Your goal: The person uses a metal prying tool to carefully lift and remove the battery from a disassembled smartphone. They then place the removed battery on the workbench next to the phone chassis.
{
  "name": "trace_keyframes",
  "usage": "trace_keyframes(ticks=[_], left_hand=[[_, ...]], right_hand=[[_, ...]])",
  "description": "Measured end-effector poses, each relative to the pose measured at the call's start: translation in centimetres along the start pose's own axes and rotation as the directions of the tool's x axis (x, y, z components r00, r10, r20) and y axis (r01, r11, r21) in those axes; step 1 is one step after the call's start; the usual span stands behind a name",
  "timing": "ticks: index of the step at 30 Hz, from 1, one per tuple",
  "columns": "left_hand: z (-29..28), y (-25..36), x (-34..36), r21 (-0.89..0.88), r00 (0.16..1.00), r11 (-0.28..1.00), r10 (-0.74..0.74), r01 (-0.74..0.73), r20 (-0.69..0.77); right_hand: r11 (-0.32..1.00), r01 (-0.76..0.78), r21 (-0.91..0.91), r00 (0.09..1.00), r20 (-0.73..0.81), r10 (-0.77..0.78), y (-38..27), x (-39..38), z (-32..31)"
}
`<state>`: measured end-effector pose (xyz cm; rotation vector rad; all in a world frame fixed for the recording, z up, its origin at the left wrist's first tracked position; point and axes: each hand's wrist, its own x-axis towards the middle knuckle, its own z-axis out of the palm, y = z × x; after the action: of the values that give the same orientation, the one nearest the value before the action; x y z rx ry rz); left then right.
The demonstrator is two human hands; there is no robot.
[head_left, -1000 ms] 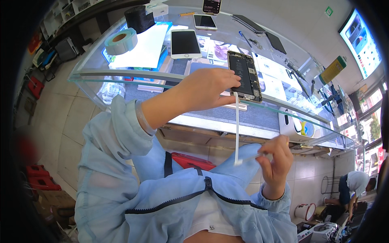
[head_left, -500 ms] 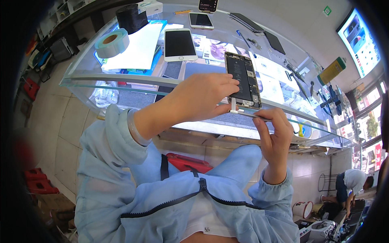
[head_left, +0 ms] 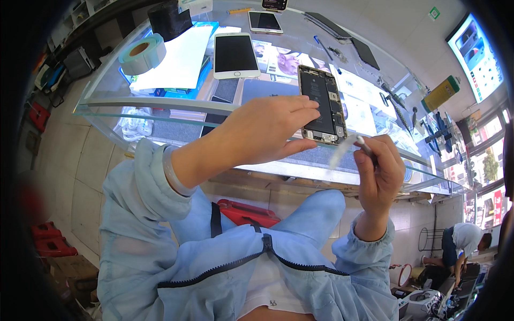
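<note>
An opened phone [head_left: 317, 101] lies at the front edge of the glass counter, its black battery and inner boards exposed. My left hand [head_left: 262, 127] lies over its lower left side, fingers stretched onto the battery and thumb apart, near the phone's bottom edge. To the right of that edge, my right hand [head_left: 381, 167] pinches a slim metallic tool [head_left: 368, 148], its exact kind hard to make out. From the tool's tip trails a pale strip [head_left: 342, 151], smeared by motion and clear of the phone.
Farther back on the glass counter [head_left: 160, 107] lie a white phone [head_left: 235, 55], a smaller white phone [head_left: 265, 22], a tape roll [head_left: 140, 53] and a blue pen [head_left: 323, 47]. A yellow-green bottle [head_left: 440, 93] and pliers [head_left: 439, 128] stand right. Another person [head_left: 463, 243] bends over at far right.
My right hand has moved right with the tool. The pale strip, stretched taut at the phone's bottom edge before, now swings loose. My left hand has stayed on the phone, its thumb slightly farther right.
</note>
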<state>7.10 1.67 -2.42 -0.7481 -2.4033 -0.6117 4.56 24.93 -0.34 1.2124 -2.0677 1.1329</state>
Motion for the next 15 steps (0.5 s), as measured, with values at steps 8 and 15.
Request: trace_keyframes(ticks=[8, 15], left_hand=[[-0.2, 0.1, 0.0, -0.025, 0.998, 0.999, 0.031, -0.032, -0.054], [-0.7, 2.3, -0.9, -0.558, 0.993, 0.83, -0.081, 0.019, -0.087]], right_hand=[[0.993, -0.117, -0.013, 0.991, 0.06, 0.117, -0.2, 0.1, -0.6], [0.972, -0.218, 0.089, 0.974, 0.084, 0.211, -1.2, -0.9, 0.0]])
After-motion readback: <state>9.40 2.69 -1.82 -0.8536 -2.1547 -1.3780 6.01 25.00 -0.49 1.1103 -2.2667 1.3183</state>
